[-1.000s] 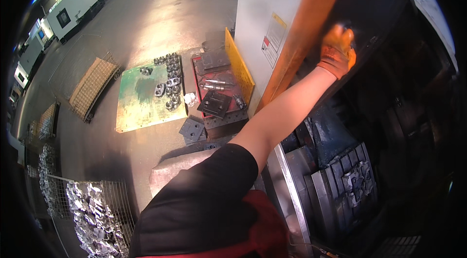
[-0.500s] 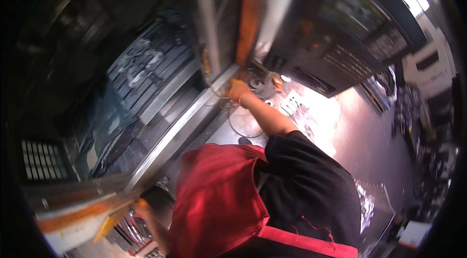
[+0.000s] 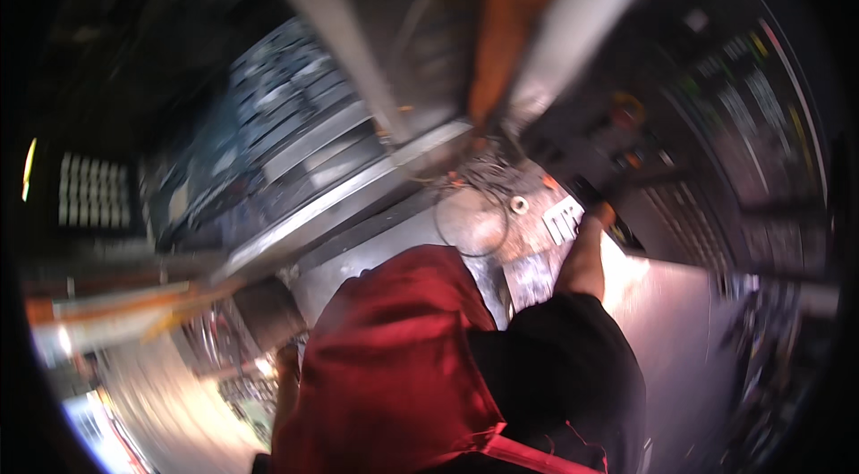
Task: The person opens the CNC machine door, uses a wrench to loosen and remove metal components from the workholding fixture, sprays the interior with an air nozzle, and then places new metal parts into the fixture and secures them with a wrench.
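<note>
Hands (image 3: 599, 215) have moved, right beside control panel (image 3: 687, 165).

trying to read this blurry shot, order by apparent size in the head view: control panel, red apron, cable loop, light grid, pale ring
Largest to smallest:
Control panel
Red apron, probably enlarged by nearness
Cable loop and light grid: similar across, so unranked
Pale ring
</note>
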Demonstrator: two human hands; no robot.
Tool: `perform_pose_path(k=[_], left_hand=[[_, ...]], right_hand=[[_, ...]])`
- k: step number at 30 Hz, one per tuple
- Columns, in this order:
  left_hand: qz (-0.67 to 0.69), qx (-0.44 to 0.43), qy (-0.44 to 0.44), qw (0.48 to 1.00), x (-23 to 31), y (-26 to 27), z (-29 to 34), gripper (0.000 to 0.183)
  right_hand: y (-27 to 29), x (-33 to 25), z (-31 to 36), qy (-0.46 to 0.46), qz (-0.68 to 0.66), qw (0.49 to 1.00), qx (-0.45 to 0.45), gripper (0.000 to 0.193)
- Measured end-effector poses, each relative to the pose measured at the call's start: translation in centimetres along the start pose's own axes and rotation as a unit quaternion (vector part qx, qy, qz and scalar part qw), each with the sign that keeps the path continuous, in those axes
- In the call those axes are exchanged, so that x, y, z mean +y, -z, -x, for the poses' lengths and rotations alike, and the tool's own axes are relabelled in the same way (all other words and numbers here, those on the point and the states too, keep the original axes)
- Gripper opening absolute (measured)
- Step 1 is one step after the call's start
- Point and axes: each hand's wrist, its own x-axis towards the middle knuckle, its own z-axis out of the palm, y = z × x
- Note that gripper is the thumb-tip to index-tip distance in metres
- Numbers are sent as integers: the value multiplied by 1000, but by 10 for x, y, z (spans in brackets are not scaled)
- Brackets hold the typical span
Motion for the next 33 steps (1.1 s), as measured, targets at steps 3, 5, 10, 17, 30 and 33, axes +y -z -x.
perform_pose_path(k=[3,5,10,17,30,33], left_hand=[[5,122,-43,992,-65,108,16,27],[-138,114,-41,983,2,53,31,30],[-244,10,6,970,2,16,52,41],[-330,-28,41,943,17,10,62,40],[-330,-11,60,942,-35,9,45,43],[-309,33,56,949,-37,8,41,43]], right_hand=[[22,-73,48,43,-99,991,-84,22],[49,-24,37,-32,-118,990,-63,23],[78,-7,32,-65,-146,986,-36,25],[93,-11,39,-72,-172,982,-26,29],[95,-16,69,-98,-210,973,13,39],[96,-18,88,-107,-224,967,57,41]])
